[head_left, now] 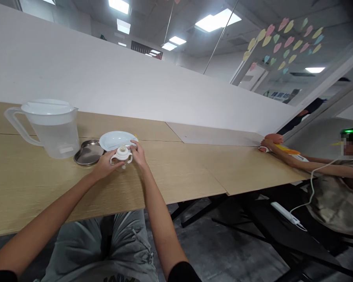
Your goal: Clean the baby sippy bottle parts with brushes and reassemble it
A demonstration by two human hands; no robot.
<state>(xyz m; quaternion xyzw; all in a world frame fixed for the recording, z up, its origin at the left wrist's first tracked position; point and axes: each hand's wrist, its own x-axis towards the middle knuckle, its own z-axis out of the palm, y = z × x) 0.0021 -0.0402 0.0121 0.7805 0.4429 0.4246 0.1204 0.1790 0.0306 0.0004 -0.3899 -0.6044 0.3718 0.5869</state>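
A small baby bottle [122,155] with a white handled collar and a teat stands on the wooden table [179,172]. My left hand [105,165] wraps round its left side. My right hand [139,153] pinches its right handle. Both hands grip the bottle. Just behind it lies a white plate [116,139], with a bit of something yellow showing at its right edge. A round steel dish [88,153] lies to the left of the plate.
A clear plastic jug [51,127] with a lid stands at the left. A white partition wall [106,78] runs along the table's far edge. At the right another person's arm [285,156] rests on the table. A power strip [285,212] lies on the floor.
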